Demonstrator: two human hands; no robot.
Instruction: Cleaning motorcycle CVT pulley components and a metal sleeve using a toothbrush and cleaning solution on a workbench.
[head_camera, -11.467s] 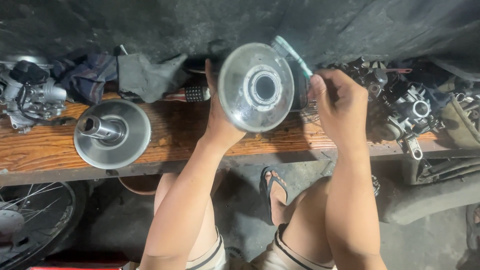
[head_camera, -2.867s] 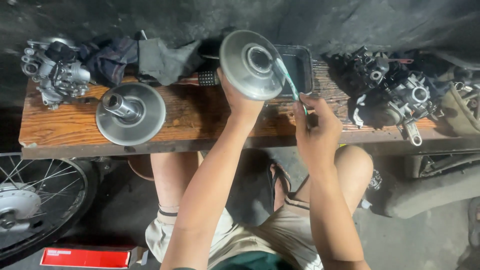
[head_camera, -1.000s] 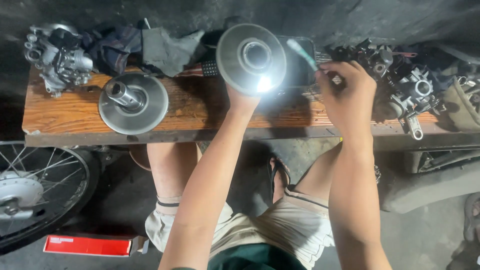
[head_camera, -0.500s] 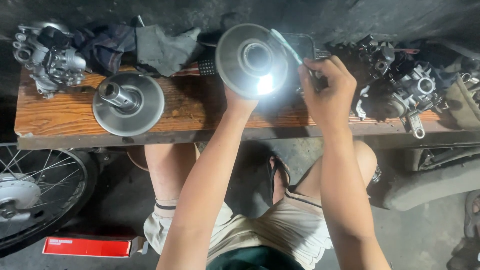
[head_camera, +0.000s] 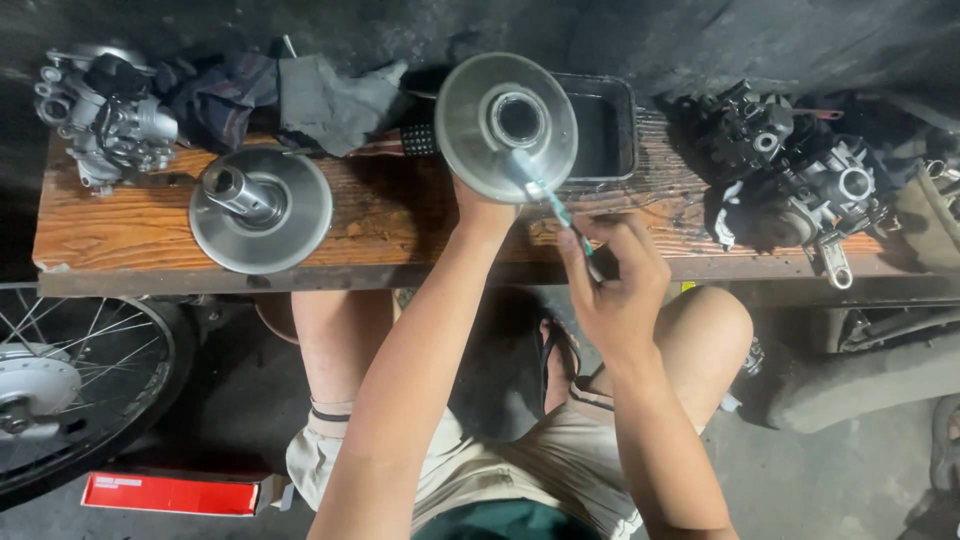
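Left hand (head_camera: 487, 208) grips pulley disc (head_camera: 506, 127) upright above surface (head_camera: 400, 215); right hand (head_camera: 612, 290) pinches toothbrush (head_camera: 550, 200), angled up-left, bristles on disc.

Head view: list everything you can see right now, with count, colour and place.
Pulley disc: one, grey metal, raised over the bench in the left hand.
Toothbrush: one, teal and white, head on that disc, in the right hand.
Second pulley disc: one, grey, flat on the bench.
Wooden bench: one, brown.
Tray: one, dark, behind the raised disc.
Rags: several, dark and grey, bench rear left.
Engine parts: grey cluster far left; dark cluster right.
Spoked wheel: one, floor left.
Red box: one, floor.
Left hand; right hand.
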